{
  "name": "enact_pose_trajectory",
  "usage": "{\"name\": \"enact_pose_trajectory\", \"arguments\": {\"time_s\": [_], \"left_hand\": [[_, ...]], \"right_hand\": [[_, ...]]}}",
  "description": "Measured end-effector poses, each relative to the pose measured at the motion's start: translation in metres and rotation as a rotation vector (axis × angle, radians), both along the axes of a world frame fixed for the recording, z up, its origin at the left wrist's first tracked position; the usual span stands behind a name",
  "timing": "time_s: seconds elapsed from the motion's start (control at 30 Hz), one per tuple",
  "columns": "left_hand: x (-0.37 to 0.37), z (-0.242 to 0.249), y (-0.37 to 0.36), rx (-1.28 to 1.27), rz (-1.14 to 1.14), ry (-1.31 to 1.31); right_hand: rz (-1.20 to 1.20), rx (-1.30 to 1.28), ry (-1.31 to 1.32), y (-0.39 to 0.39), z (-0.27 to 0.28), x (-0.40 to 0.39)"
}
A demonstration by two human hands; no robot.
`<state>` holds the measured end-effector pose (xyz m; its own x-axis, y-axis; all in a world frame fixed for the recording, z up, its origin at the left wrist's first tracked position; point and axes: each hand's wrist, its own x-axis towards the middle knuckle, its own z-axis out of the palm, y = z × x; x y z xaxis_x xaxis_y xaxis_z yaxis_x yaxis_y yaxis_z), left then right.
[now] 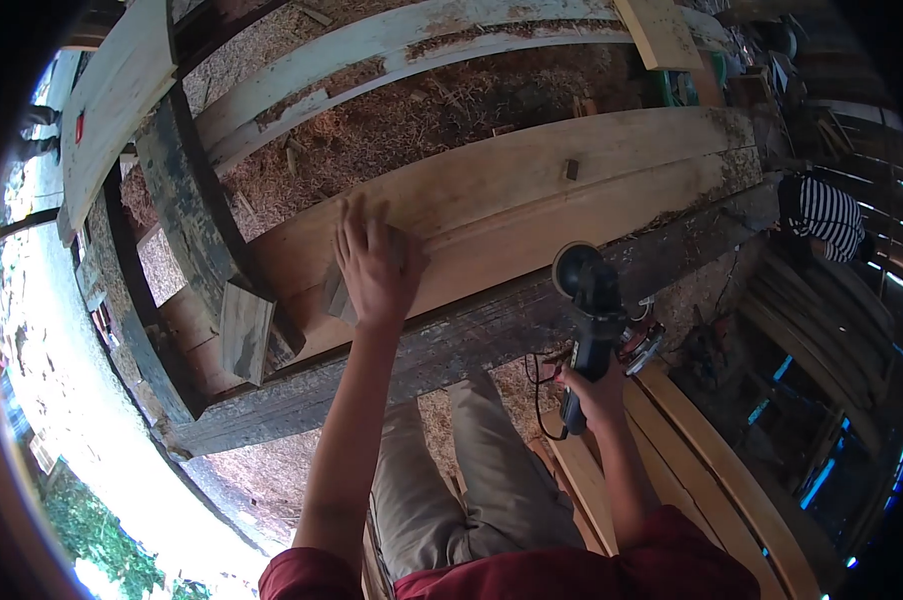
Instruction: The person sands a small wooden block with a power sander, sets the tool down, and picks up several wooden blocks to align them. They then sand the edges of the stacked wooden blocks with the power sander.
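My left hand (377,262) rests with its fingers over a small wooden block (340,292) on a long light plank (502,245). My right hand (597,395) is wrapped round the body of a dark power tool (594,330), whose round disc end (574,268) lies over the plank's near edge. A cord hangs from the tool's rear end. A small dark wood piece (571,169) sits farther right on the plank.
A thick rough beam (472,340) runs along the plank's near side. Weathered timbers (187,190) cross at the left. Several boards (692,470) lie at the lower right. A person in a striped top (830,218) is at the far right. Shavings cover the ground.
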<state>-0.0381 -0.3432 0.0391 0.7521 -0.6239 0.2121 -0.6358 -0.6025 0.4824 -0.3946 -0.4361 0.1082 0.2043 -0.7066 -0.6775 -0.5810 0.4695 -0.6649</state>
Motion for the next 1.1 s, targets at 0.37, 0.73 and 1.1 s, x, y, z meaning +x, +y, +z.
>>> {"name": "enact_pose_trajectory", "arguments": {"time_s": [0.37, 0.73, 1.1], "left_hand": [[0.023, -0.032, -0.017, 0.359, -0.007, 0.08], [0.021, -0.019, -0.021, 0.218, 0.058, -0.001], [0.027, -0.013, -0.02, 0.28, 0.007, 0.128]], "right_hand": [[0.048, 0.076, -0.116, -0.011, -0.001, 0.03], [-0.277, 0.196, -0.478, -0.027, 0.018, 0.079], [-0.35, 0.482, -0.563, -0.056, 0.008, 0.107]]}}
